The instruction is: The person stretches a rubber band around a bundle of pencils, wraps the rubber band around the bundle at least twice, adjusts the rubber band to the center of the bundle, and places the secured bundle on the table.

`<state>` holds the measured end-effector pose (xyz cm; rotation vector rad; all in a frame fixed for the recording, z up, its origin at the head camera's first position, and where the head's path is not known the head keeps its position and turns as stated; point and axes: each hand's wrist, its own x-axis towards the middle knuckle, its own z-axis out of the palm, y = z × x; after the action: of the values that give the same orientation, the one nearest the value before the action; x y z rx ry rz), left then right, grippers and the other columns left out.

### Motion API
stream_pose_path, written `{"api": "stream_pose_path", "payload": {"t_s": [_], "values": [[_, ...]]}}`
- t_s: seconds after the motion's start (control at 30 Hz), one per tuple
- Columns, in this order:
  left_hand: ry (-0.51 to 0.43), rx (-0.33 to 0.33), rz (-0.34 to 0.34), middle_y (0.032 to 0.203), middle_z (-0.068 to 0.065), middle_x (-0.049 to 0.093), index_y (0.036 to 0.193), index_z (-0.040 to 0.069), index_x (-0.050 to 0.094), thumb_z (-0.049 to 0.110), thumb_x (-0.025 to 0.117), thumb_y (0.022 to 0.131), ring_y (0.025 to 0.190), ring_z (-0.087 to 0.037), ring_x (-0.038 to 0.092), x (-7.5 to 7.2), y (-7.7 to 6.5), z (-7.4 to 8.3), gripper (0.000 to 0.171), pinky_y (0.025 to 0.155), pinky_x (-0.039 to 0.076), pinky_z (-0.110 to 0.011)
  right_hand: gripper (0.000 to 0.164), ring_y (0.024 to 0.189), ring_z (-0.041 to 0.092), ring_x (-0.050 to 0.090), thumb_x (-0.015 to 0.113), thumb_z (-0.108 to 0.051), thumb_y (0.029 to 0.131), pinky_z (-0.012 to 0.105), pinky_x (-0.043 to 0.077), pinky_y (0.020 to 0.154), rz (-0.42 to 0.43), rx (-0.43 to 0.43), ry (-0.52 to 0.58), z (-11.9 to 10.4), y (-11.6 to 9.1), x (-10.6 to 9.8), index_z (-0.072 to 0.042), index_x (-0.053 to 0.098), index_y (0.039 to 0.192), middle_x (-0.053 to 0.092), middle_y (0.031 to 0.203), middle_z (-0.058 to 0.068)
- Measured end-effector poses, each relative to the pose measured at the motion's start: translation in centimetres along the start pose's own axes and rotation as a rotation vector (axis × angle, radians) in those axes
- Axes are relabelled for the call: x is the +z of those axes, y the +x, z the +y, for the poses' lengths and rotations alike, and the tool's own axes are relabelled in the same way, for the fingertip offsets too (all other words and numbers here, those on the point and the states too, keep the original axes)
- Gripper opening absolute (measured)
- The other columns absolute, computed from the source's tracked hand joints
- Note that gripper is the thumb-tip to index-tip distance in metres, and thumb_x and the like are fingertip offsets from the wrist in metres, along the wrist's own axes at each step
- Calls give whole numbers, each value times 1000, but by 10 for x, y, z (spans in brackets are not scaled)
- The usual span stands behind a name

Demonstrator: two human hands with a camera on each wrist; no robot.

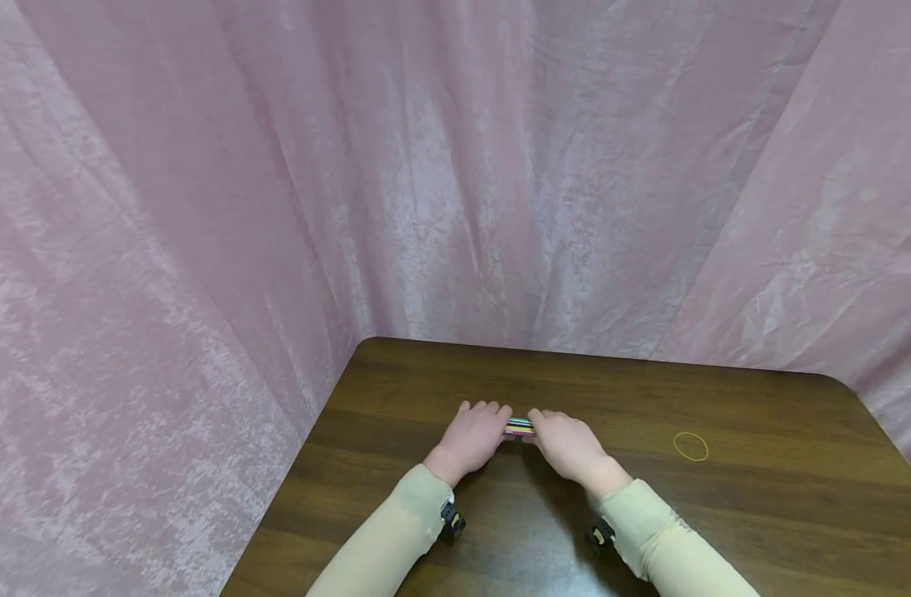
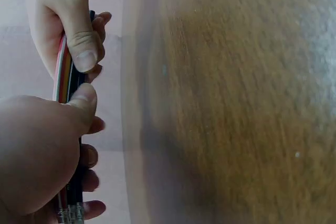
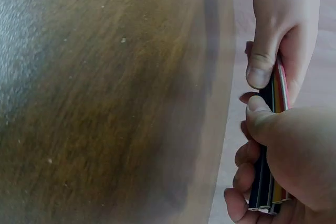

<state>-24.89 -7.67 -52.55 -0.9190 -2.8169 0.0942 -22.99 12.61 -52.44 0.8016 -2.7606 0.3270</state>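
Note:
A bundle of pencils [image 1: 519, 427] spans the gap between my two hands, over the table. My left hand [image 1: 476, 435] grips one end, its thumb along the near side and fingers curled behind. My right hand [image 1: 570, 448] grips the other end the same way, the thumbs close together. In the left wrist view, metal ferrules [image 2: 69, 213] show past the left hand. The right wrist view shows flat, unsharpened pencil ends [image 3: 265, 206] beyond the right palm. Black, red, white and yellow barrels are visible; the rest is covered by the hands.
A thin yellow rubber band [image 1: 675, 443] lies on the brown wooden table [image 1: 783, 514], to the right of the hands. Pink velvet curtains [image 1: 455, 166] hang behind the table and along its left side.

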Motion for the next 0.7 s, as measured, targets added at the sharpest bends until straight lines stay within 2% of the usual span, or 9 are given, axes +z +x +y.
{"api": "stream_pose_path", "payload": {"t_s": [0.13,0.27,0.47,0.7], "values": [[6,22,32,114,0,66,127,17,64,53,57,107,105,-21,64,-2,-2,-1,41,87,49,-41,26,78,33,69,81,-16,95,49,56,64,37,-6,-8,2,1,-1,-7,57,95,64,84,8],[-2,45,52,118,-1,66,132,16,63,55,52,109,107,-21,62,-1,-3,-2,47,90,49,-43,26,78,33,67,82,-17,94,49,56,63,56,1,-30,3,1,-4,-7,58,95,64,84,8],[-45,39,24,116,1,66,130,16,63,53,52,109,103,-19,62,0,-2,-4,44,86,48,-39,26,76,30,65,84,-20,92,46,52,60,76,-8,-85,4,0,-7,-9,60,95,63,83,6],[-90,28,-5,107,3,67,122,16,65,51,58,107,94,-16,63,-5,-1,-4,39,78,47,-35,27,77,30,68,86,-21,90,44,47,60,99,-23,-131,4,-2,-3,-10,61,96,66,83,5]]}}
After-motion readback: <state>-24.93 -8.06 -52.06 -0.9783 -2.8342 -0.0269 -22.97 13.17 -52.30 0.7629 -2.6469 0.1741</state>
